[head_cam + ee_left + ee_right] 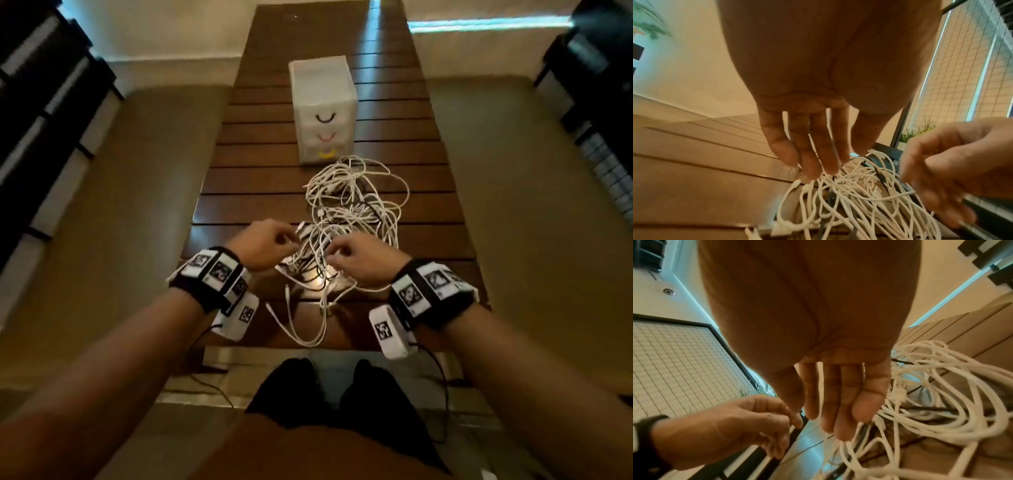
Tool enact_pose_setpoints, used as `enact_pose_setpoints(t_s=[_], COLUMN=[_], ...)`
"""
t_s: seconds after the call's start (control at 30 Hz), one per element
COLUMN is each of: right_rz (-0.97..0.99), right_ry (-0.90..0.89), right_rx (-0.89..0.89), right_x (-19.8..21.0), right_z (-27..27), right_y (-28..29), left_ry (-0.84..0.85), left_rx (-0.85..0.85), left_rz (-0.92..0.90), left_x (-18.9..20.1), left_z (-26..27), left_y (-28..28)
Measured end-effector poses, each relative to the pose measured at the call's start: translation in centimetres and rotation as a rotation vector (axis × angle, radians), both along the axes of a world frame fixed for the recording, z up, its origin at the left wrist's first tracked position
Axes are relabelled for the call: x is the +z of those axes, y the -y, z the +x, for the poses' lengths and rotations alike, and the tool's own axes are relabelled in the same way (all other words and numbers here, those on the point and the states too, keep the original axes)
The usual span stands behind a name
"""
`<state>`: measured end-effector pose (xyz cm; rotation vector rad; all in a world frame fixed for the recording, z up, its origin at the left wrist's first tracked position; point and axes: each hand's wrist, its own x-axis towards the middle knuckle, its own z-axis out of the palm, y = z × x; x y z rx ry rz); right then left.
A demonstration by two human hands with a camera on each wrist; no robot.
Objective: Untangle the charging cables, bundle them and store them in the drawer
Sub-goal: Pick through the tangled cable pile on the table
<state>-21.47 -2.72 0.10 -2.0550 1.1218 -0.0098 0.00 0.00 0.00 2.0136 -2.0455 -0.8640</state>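
A tangle of white charging cables [356,205] with a few black strands lies on the slatted wooden table [239,192], in front of a small white drawer unit [322,102] whose three drawers are closed. Both hands work at the near side of the heap. My left hand [286,241] has curled fingers pinching white strands; in the left wrist view the cables [859,203] gather at its fingertips [813,170]. My right hand [334,257] also grips white strands, and the cables [941,402] converge under its fingertips [838,433].
Loose cable ends [308,329] trail to the table's near edge. Bare slats lie left and right of the heap. Dark shelving [41,102] stands at the far left, more dark furniture [603,85] at the far right. My legs are below the near edge.
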Motion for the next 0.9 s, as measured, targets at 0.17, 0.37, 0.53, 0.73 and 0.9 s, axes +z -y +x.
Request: enact_pose_setpoints(t_s=[0.17, 0.37, 0.53, 0.73, 0.9], right_rz=[-0.068, -0.214, -0.276, -0.254, -0.413], right_ry=[-0.014, -0.208, -0.278, -0.267, -0.162], right_rx=[-0.036, -0.025, -0.033, -0.012, -0.054], right_x=[-3.0, -6.3, -6.8, -5.8, -5.0], right_z=[1.1, 1.9, 2.2, 1.7, 2.6], right_y=[-2.9, -6.5, -7.2, -7.4, -7.3], left_ry=[-0.088, 0.008, 0.073, 0.124, 0.207], left_rx=[0.239, 0.351, 0.344, 0.277, 0.235], left_rz=[-0.098, -0.154, -0.141, -0.12, -0.136], left_x=[-4.2, -8.2, -8.8, -8.0, -7.5], left_z=[0.0, -0.6, -0.5, -1.2, -1.3], left_y=[-2.4, -5.4, -4.6, -3.6, -3.0])
